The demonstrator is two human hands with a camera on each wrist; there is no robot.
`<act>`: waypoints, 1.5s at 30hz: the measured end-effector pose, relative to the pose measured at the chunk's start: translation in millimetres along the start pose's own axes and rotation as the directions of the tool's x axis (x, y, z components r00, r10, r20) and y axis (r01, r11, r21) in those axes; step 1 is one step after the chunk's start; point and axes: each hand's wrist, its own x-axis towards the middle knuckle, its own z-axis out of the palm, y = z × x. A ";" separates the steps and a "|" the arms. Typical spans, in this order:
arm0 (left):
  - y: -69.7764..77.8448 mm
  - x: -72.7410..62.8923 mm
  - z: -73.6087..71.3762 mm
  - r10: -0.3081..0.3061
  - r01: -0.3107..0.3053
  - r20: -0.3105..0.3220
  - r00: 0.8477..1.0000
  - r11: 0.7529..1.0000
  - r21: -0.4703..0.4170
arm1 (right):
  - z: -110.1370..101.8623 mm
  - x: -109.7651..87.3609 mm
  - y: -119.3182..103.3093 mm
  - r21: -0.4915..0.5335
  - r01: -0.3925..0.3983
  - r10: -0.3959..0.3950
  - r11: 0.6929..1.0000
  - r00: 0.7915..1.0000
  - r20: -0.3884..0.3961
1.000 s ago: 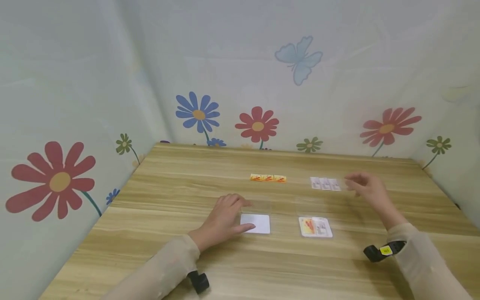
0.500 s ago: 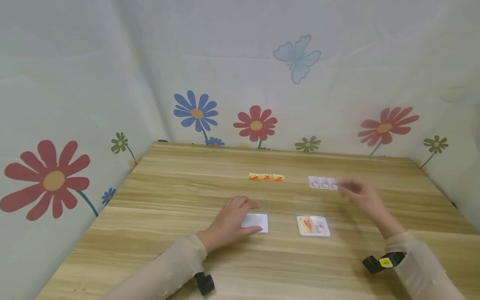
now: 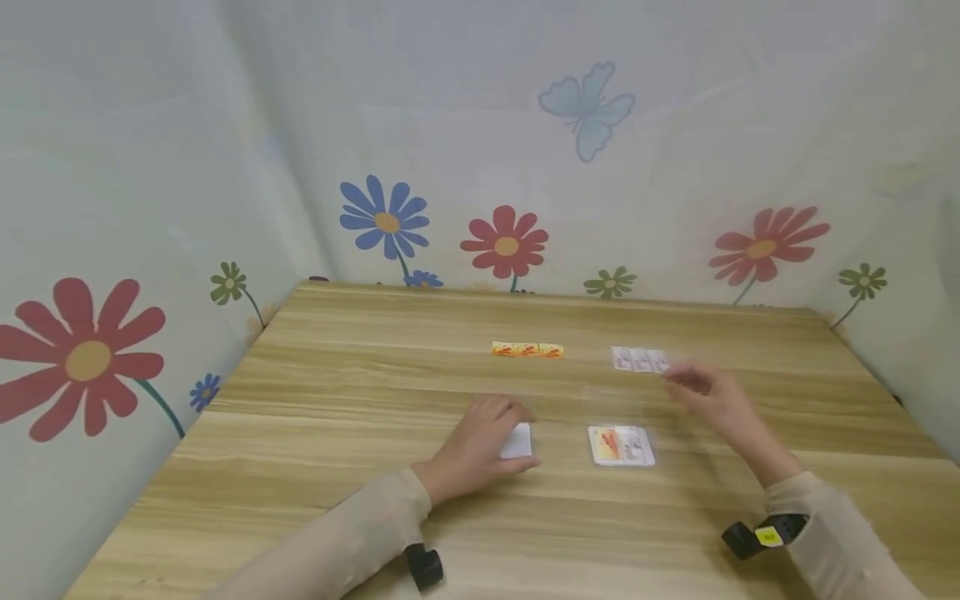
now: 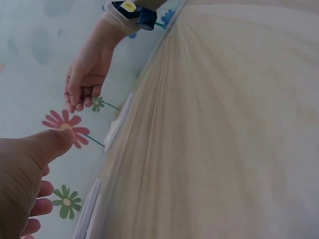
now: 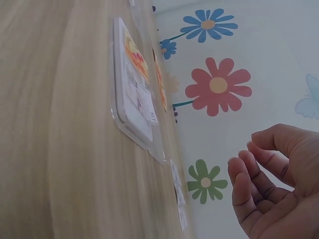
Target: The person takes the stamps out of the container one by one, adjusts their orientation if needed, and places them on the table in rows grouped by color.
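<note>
Three little yellow pieces (image 3: 527, 350) lie in a row near the far edge of the counter (image 3: 360, 375), as seen from my head. Some pale pieces (image 3: 636, 359) lie in another row, closer to the far right corner. My right hand (image 3: 716, 407) is just beside their right end; I can't tell if I touch them. My left hand (image 3: 478, 448) is over a plain white card (image 3: 520, 442), fingers loose, thumb on the side by the counter's near edge. To its right, nearer the counter's right edge, lies a picture card (image 3: 622, 447) with a yellow part and a pale part side by side.

From my left wrist, my thumb points straight out and the other fingers bend a bit, gripping nothing that I can see. Whether they touch the white card, I can't tell.

From my right wrist, my fingers are softly bent, with a gap under my thumb and nothing in them. The picture card sits flat in a clear case (image 5: 158, 152) on the counter.
</note>
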 end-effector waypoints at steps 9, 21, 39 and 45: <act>7.3 10.8 7.7 0.020 -0.019 0.017 1.000 1.000 -0.017 | 12.0 -2.7 3.0 0.032 0.062 -0.063 0.998 0.998 0.018; 18.3 25.6 19.9 0.006 -0.005 0.077 0.997 1.000 -0.020 | 30.3 -2.1 -5.1 -0.020 0.195 -0.194 0.981 0.980 0.032; 26.2 40.6 42.0 -0.032 0.026 0.123 0.992 0.999 0.048 | 52.2 -6.4 -7.5 -0.016 0.106 -0.104 0.994 0.989 0.100; 29.9 44.1 45.4 -0.037 0.028 0.136 0.990 0.997 0.067 | 58.0 -5.6 -5.7 -0.033 0.141 -0.136 0.989 0.983 0.121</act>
